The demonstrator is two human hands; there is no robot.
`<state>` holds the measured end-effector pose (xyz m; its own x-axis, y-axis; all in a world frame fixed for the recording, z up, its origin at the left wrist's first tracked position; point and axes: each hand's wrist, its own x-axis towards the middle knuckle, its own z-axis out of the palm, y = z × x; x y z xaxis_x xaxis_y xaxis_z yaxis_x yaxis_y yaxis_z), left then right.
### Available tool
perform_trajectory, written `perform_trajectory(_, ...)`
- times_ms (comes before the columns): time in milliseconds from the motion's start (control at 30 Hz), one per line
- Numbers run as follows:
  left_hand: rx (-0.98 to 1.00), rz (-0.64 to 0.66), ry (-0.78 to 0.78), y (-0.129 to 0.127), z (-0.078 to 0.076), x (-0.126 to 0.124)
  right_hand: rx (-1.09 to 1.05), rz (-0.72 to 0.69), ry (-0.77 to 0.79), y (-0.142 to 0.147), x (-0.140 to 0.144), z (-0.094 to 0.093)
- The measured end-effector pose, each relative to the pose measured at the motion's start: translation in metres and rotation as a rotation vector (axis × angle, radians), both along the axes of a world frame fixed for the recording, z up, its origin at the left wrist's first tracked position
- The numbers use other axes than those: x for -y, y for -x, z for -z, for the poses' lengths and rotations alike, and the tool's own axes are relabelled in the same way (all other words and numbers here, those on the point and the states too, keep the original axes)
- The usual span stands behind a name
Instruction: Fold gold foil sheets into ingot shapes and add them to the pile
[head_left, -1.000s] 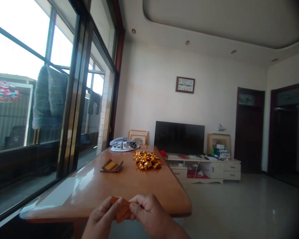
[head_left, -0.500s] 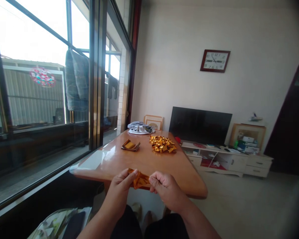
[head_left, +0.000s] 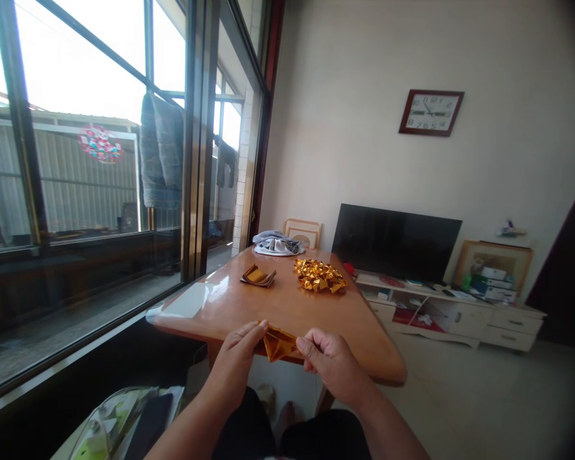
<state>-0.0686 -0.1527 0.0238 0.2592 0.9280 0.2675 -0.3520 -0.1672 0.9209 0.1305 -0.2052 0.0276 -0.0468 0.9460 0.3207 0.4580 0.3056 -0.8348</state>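
Note:
Both of my hands pinch a folded piece of gold foil paper [head_left: 278,345] just in front of the near edge of the wooden table [head_left: 287,310]. My left hand [head_left: 237,358] grips its left end and my right hand [head_left: 330,361] its right end. Farther back on the table lies a pile of folded gold paper pieces [head_left: 320,276]. To its left sits a small stack of flat gold sheets [head_left: 258,275].
A bundle of cloth [head_left: 276,243] lies at the table's far end. A large window [head_left: 100,160] runs along the left. A black television [head_left: 395,243] stands on a low white cabinet [head_left: 460,313] beyond the table. A clear container [head_left: 110,428] sits at the lower left by my knee.
The view has tilted down and shifted left, so my forearms and lap now show. My hands keep hold of the gold paper and have spread slightly apart along it.

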Motion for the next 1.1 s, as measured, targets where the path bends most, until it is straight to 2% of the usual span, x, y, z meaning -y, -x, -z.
perform_trajectory(167, -0.017, 0.060, 0.017, 0.003, -0.005, 0.000, -0.037, -0.032, 0.011, -0.004, 0.002, 0.002)
perform_trajectory(400, -0.019, 0.068, -0.020, 0.003, 0.001, -0.005, -0.072, -0.088, 0.015, -0.005, 0.006, 0.000)
perform_trajectory(667, -0.056, 0.113, -0.045, 0.003, 0.002, -0.007, -0.034, -0.038, -0.012, -0.011, 0.007, -0.002)
perform_trajectory(867, -0.057, 0.109, -0.026, 0.000, 0.002, -0.006, -0.085, -0.069, 0.012, -0.012, 0.003, 0.007)
perform_trajectory(967, -0.039, 0.014, -0.072, 0.004, 0.000, -0.010, -0.104, -0.030, 0.026, -0.019, -0.001, 0.015)
perform_trajectory(1033, -0.054, -0.105, -0.093, 0.007, -0.003, -0.012, -0.124, 0.047, 0.037, -0.024, -0.004, 0.018)
perform_trajectory(1100, -0.081, -0.150, -0.110, 0.010, -0.005, -0.012, -0.127, 0.139, 0.004, -0.027, -0.006, 0.016)
